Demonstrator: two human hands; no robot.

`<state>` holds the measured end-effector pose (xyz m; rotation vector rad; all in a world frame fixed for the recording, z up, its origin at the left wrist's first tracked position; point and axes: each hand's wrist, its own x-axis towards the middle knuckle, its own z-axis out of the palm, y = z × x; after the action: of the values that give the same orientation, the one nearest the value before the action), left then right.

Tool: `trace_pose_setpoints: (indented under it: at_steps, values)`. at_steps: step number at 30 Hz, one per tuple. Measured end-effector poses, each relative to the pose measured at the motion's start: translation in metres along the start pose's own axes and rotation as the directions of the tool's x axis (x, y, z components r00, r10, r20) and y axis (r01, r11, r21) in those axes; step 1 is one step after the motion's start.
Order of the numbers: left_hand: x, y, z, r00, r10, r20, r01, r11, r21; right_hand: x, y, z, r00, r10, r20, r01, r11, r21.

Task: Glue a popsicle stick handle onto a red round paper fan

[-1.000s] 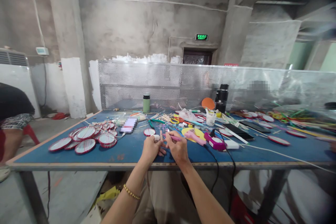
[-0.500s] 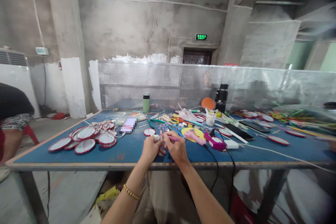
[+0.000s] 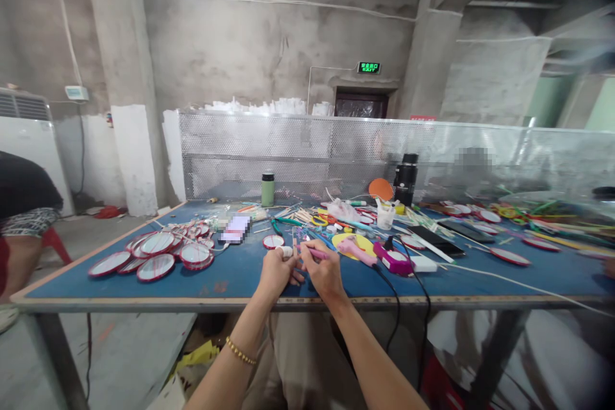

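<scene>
My right hand point(image 3: 324, 269) is closed around a slim pink pen-like tool point(image 3: 317, 254), its end pointing toward my left hand. Close beside it, my left hand point(image 3: 277, 270) has its fingers pinched together, with a white wrap point(image 3: 288, 250) around one finger. What the left fingers hold is too small to make out. Just beyond that hand lies a round white disc with a red rim point(image 3: 273, 242). To the right of my right hand, a pink glue gun point(image 3: 356, 250) rests on a yellow disc point(image 3: 339, 242).
Red-rimmed discs point(image 3: 156, 267) are piled at the left, near a phone point(image 3: 235, 230). Green-handled pliers point(image 3: 276, 227), a green bottle point(image 3: 268, 190) and a black flask point(image 3: 406, 179) stand or lie farther back. A purple power strip point(image 3: 394, 259) trails cables at right. A person point(image 3: 26, 195) sits far left.
</scene>
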<state>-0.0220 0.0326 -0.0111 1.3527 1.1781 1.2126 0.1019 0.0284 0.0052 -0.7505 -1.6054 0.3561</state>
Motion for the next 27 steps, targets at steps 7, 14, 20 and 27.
trace_pose_setpoints:
  at_steps: [7, 14, 20, 27]
  values:
    - [0.0002, -0.0002, 0.0004, 1.0, 0.004, 0.001, -0.004, 1.0, -0.001, 0.001, -0.001, -0.0001, 1.0, -0.016, 0.007, 0.016, 1.0, -0.024]
    - [-0.0022, 0.0039, 0.0005, 1.0, -0.013, 0.0, 0.013, 1.0, 0.013, -0.0008, 0.0034, -0.0002, 0.999, -0.031, -0.02, 0.03, 0.999, -0.038]
    - [-0.0033, 0.0051, 0.0001, 1.0, -0.027, 0.0, 0.027, 0.999, 0.025, -0.0018, 0.0056, 0.0005, 0.997, -0.033, -0.066, 0.03, 0.999, -0.041]
    - [-0.0035, 0.0066, 0.0005, 0.999, -0.035, -0.004, 0.035, 0.999, 0.029, -0.0012, 0.0053, 0.0, 0.997, -0.048, -0.061, 0.044, 0.997, -0.056]
